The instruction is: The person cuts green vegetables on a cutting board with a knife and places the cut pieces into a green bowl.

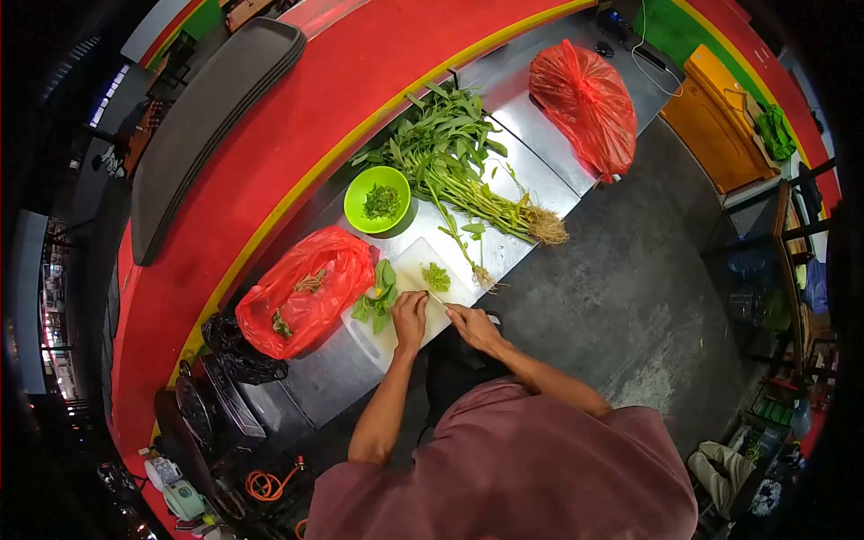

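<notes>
A white cutting board (409, 261) lies on the steel counter in front of me. My left hand (409, 319) is closed on the board around a bunch of leafy greens (382, 299), whose broad leaves stick out to the left. My right hand (474, 326) is wrapped round the handle of a knife (436, 298), its thin blade reaching toward my left fingers. Just beyond the blade sits a small pile of chopped green stems (436, 276). Behind the board stands a lime-green bowl (353, 209) holding finely cut greens (382, 202).
A large heap of rooted greens (459, 171) spreads over the counter, roots toward its edge. An open red plastic bag (310, 261) with scraps lies left, beside a black bag (236, 346). A tied red bag (585, 108) sits far right. Dark trays (211, 135) rest on the red ledge.
</notes>
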Demonstrator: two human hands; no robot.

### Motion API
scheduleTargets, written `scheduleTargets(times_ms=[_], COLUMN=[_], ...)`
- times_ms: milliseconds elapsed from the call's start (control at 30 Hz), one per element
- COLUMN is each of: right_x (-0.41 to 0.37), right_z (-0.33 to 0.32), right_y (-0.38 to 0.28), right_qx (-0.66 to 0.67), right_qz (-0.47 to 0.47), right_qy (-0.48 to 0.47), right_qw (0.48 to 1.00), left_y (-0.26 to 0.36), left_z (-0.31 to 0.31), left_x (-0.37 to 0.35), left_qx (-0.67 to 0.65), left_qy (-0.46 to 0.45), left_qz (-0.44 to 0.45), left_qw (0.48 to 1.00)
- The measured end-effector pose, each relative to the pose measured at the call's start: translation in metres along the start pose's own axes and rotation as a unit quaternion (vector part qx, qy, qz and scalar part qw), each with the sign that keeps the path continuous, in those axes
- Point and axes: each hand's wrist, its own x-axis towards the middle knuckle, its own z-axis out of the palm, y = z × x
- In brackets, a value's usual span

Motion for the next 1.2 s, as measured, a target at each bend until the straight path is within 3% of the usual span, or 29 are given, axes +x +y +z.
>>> scheduleTargets(times_ms=[167,333,433,867,933,1033,1200], right_x=[0.002,0.005,0.003,0.005,0.012,0.013,0.025], right_z=[0.002,0.007,0.003,0.006,0.016,0.016,0.009], right_y=[0.003,0.008,0.002,0.0,0.009,0.007,0.001], right_qx=[-0.014,-0.03,-0.027,-0.026,-0.056,-0.042,-0.066], right_qz=[0.001,-0.062,0.014,0.003,-0.105,-0.034,-0.04], right_qy=[0.004,0.036,-0.009,-0.007,0.059,0.022,0.002], right_qw=[1.0,0.997,0.999,1.0,0.991,0.998,0.997], left_y=[-0.001,0.004,0.002,-0.001,-0.004,-0.008,-0.006], left_z=[0.002,-0.004,-0.005,-0.005,-0.003,-0.004,-0.005], left_x=[0.0,0.0,-0.001,0.004,0.002,0.002,0.004], left_qx=[-0.01,-0.006,-0.02,-0.018,-0.014,0.005,0.001], left_qy=[0.005,-0.01,-0.026,-0.016,-0.018,-0.019,-0.029], left_qz=[0.001,0.005,-0.016,0.02,0.022,0.024,0.026], left_qw=[1.0,1.0,0.999,1.0,0.999,1.0,0.999])
